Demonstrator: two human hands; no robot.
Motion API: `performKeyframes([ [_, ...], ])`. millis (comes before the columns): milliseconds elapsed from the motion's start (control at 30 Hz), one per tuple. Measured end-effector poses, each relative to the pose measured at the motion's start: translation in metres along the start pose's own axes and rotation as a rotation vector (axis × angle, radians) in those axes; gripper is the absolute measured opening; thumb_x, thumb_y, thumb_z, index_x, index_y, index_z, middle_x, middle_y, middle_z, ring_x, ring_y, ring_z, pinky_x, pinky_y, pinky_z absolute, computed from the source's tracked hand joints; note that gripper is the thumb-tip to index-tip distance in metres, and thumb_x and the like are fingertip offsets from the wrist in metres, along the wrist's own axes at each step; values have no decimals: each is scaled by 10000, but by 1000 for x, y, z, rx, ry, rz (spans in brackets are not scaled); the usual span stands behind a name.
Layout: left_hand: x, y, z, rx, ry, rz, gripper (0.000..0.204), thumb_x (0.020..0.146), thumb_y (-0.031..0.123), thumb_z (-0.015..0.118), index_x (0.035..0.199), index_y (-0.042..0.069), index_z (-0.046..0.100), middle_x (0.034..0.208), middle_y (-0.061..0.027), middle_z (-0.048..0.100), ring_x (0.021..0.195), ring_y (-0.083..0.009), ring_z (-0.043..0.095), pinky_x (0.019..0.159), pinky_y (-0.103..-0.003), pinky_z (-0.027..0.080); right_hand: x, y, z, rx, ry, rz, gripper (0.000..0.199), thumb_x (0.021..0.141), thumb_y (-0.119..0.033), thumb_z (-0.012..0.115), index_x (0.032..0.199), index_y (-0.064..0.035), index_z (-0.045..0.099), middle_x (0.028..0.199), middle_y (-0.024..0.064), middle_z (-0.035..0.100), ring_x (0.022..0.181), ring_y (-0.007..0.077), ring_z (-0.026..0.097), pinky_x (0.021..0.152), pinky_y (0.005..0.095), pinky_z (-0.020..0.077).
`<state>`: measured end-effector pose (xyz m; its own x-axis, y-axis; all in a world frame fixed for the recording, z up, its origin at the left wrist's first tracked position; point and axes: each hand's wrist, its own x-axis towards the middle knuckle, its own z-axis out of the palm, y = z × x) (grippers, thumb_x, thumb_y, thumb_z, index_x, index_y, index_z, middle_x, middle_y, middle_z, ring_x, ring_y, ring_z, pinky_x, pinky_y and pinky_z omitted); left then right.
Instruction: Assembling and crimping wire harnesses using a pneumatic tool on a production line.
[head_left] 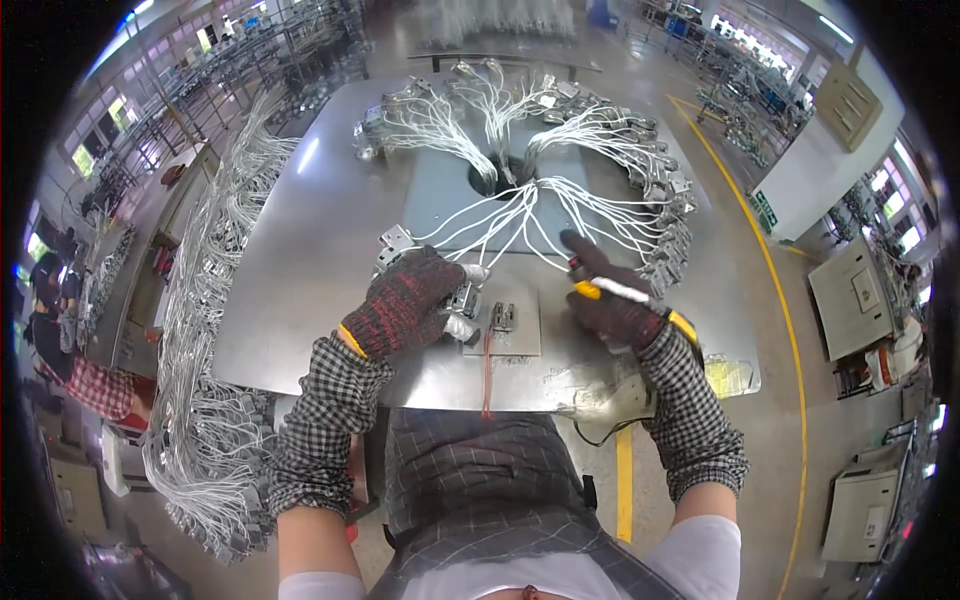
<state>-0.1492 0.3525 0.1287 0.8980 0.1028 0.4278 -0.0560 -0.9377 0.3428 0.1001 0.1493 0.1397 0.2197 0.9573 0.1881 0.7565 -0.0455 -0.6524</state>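
My left hand [410, 302], in a dark red-flecked knit glove, is closed on a small metal connector [464, 299] near the front of the metal table [300, 240]. Its fingertips look wrapped in pale material. My right hand [615, 300], gloved likewise, grips a slim white pen-like tool [627, 291] to the right, apart from the connector. Between the hands a small metal fitting [503, 317] rests on a pale plate [520, 343], and thin red wires [487, 375] hang from there over the front edge. White cables [595, 205] fan out beyond my hands from a dark central hole [490, 180].
Metal connectors [672, 205] at the cable ends ring the table's far and right sides. A thick bundle of white cables [215, 230] hangs along the left. Yellow tape [730, 377] marks the front right corner. At far left a person's checked sleeve [100, 388] shows.
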Motion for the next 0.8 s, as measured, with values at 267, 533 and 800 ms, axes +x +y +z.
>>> performKeyframes([
  [267,8,7,10,-108,53,-90,665,649,517,801,1166,130,643,881,-129,656,877,-342,621,776,-474,489,21,-19,-19,124,170,70,771,815,-62,675,1497,-115,321,1179,82,559,868,123,557,723,249,472],
  [533,19,22,13,7,-14,-199,722,676,558,778,1233,130,611,946,-121,681,985,-265,641,1096,-492,344,46,-101,-7,883,775,-451,768,840,-26,623,1484,-85,208,850,153,618,664,231,647,619,335,562],
  [800,33,32,18,226,-251,-113,607,738,468,721,1228,134,594,1022,-102,686,1070,-267,627,1166,-528,212,44,-84,30,897,842,-416,718,855,-41,646,1451,-193,276,936,155,628,711,242,654,619,440,597],
])
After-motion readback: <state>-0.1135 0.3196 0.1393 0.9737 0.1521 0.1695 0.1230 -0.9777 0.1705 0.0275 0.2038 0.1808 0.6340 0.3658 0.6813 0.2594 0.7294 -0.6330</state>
